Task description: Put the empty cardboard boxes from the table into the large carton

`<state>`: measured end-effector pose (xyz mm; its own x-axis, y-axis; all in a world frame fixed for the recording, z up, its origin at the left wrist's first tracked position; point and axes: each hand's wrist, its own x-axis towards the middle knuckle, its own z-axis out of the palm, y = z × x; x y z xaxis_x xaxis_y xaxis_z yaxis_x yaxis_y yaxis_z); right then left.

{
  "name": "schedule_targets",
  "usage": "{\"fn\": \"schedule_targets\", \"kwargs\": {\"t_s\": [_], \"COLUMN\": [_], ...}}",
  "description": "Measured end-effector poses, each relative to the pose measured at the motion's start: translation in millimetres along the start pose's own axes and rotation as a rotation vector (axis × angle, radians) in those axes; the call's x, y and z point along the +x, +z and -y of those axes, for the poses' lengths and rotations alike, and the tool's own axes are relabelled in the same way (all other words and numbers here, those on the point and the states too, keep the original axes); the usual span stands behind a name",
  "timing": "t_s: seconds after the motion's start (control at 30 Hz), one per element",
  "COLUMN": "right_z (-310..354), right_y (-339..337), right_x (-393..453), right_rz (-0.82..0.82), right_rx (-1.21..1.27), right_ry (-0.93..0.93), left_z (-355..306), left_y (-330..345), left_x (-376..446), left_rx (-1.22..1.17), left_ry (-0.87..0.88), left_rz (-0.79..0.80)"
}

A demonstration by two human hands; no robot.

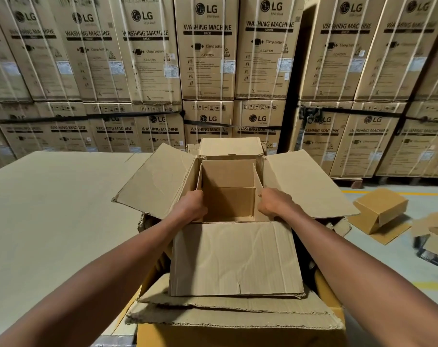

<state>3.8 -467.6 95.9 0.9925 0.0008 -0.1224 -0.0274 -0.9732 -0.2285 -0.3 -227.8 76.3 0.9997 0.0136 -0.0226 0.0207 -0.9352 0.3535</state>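
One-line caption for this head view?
Both hands, left hand and right hand, hold a small box inside the open large carton.

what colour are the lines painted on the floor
Yellow lines on the grey floor, clearest at right in the head view.

Both bare arms outstretched, left hand (pixel 193 206) and right hand (pixel 273 204) level, well apart, fingers curled

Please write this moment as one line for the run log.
left hand: grips small box | right hand: grips small box | small box: empty, inside large carton | flaps: open
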Motion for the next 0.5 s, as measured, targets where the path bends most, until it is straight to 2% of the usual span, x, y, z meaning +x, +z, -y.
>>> {"fn": "schedule_targets", "kwargs": {"t_s": [0.27,0.5], "right_z": [2,4], "right_y": [2,6], "right_x": [-4,-8], "right_rz": [-0.024,-0.105], "right_rx": [0.003,0.056], "right_ry": [0.003,-0.027], "left_z": [-4,5], "left_y": [1,-6], "left_x": [-10,-17], "left_rx": [0.028,0.156], "left_ry": [0.022,0.236], "left_rz": [-0.028,-0.209]}}
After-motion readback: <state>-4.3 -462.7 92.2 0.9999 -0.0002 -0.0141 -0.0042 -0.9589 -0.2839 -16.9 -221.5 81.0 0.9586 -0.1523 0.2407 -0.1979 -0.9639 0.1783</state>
